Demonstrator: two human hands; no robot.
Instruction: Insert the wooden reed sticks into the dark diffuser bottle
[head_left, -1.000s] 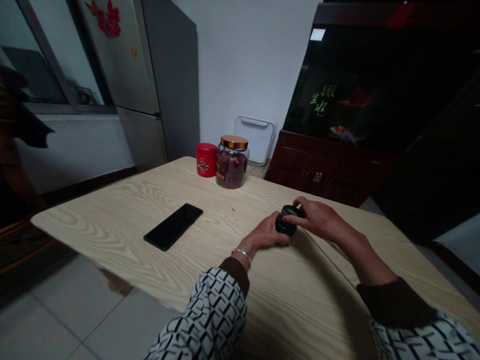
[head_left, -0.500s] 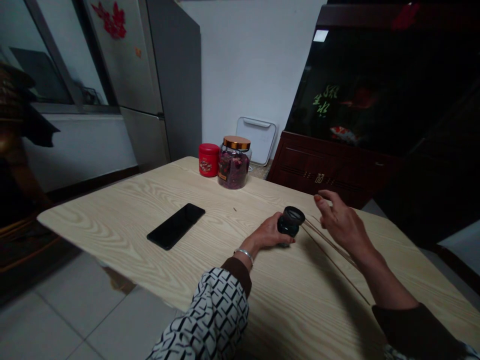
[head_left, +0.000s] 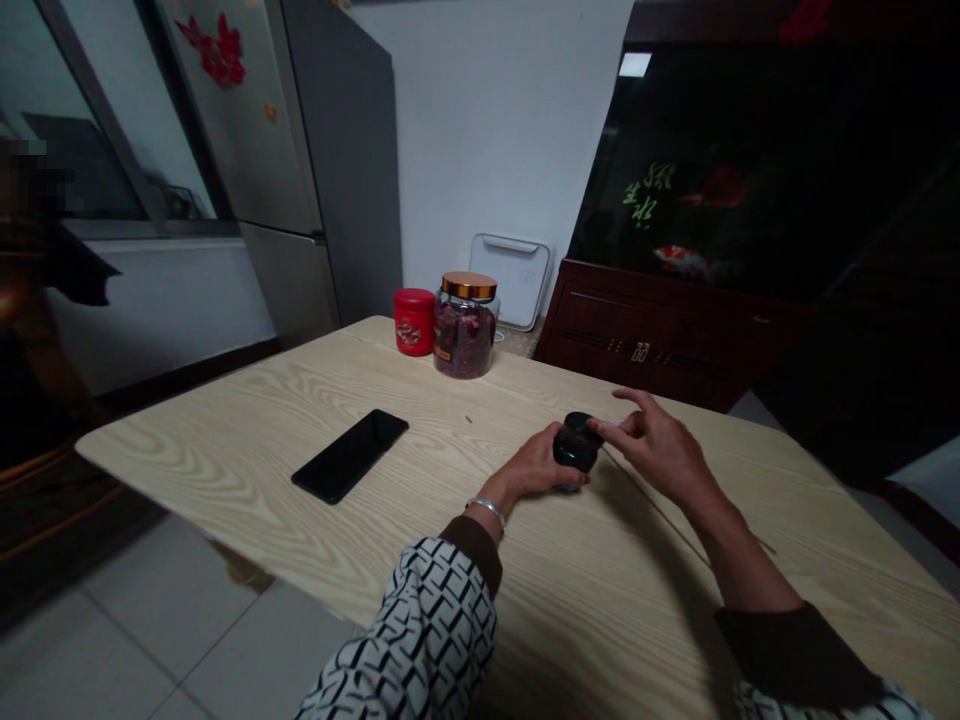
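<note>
Two hands are meeting at a small dark pot (head_left: 576, 445), which is standing on the table (head_left: 247, 430) right of its middle. The left hand (head_left: 534, 466) is wrapping its fingers round the pot's side and pressing it to the wood. The right hand (head_left: 660, 448) is spreading its fingers loosely, its index tip touching the pot's top without closing on it.

The pot is looking rigid, smooth and probably light, so gripping round the body seems safest; it could be slipping otherwise. Its contents are not showing.

At the far edge a lidded jar (head_left: 465, 328) is holding dark red dried petals, a closed tin (head_left: 414, 321) sitting just beside it. A phone (head_left: 350, 455) is lying well apart.
</note>
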